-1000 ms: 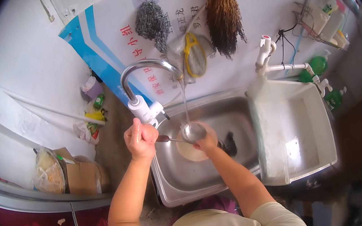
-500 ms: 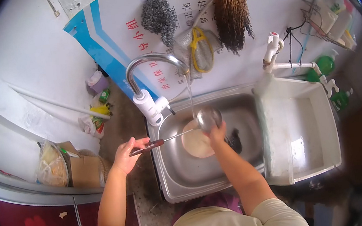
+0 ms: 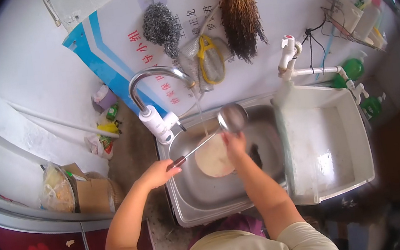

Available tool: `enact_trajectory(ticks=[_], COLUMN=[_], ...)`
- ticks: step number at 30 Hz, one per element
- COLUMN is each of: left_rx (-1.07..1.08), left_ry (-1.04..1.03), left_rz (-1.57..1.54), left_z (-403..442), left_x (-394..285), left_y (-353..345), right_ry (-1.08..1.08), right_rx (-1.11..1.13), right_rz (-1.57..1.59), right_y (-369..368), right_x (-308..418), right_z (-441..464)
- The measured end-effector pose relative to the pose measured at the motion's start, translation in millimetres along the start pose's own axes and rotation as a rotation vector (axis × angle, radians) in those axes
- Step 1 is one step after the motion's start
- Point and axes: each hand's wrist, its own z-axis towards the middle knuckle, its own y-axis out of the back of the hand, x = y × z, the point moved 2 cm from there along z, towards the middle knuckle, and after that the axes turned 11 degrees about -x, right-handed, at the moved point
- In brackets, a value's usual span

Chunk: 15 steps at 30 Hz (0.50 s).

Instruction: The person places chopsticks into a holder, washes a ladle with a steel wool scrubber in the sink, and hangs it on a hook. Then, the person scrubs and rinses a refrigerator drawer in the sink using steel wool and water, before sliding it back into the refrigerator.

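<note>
A metal ladle (image 3: 233,118) with a dark brown handle is held tilted over the steel sink (image 3: 193,195). My left hand (image 3: 158,174) is wrapped round its handle at the sink's left edge. Fingers of my right hand (image 3: 233,143) are closed at the near side of the ladle's bowl; whether a cloth or scrubber is under them is hidden. Water runs from the curved faucet (image 3: 158,72) just left of the bowl. Beneath the ladle lies a round, pale, disc-like thing (image 3: 212,159). A dark clump (image 3: 255,155) sits beside my right forearm.
A white plastic basin (image 3: 326,139) adjoins the sink on the right, below a white pipe tap (image 3: 288,54). Steel wool (image 3: 162,24), a yellow-rimmed mesh item (image 3: 211,59) and a straw brush (image 3: 240,15) hang behind. A cardboard box (image 3: 94,194) stands left.
My left hand has moved right and closed further round the handle. The ladle's bowl has shifted right of the water stream and turned. The camera view has shifted slightly.
</note>
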Motion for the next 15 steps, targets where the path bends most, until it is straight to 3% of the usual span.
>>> enact_trajectory(ticks=[1,4,5,8,10,13,15], left_rx=[-0.086,-0.157,-0.177,-0.220,-0.236,0.053,0.059], left_ry=[-0.109,-0.108,-0.138,-0.225,-0.278,-0.110,0.053], left_rz=[0.160,0.302,0.340,0.393,0.355,-0.361,-0.663], left_z=[3,-4,-4,-4,-3,22,37], left_x=[3,-11,-12,-11,-11,21,21], left_y=[-6,-3,-4,-9,-9,-28,-30], right_ry=[-0.062,-0.390,-0.374,-0.498,-0.494,-0.375,-0.293], right_rx=[0.089,0.181,0.250,0.133,0.176,0.198,0.244], right_rz=[0.025,0.040,-0.001,-0.016,0.000,-0.045,-0.068], right_y=[-3,-10,-7,-14,-13,-15,-19], right_x=[-3,-10,-27,-18,-16,0,16], right_z=[-9,-26,-18,-36,-35,-46,-57])
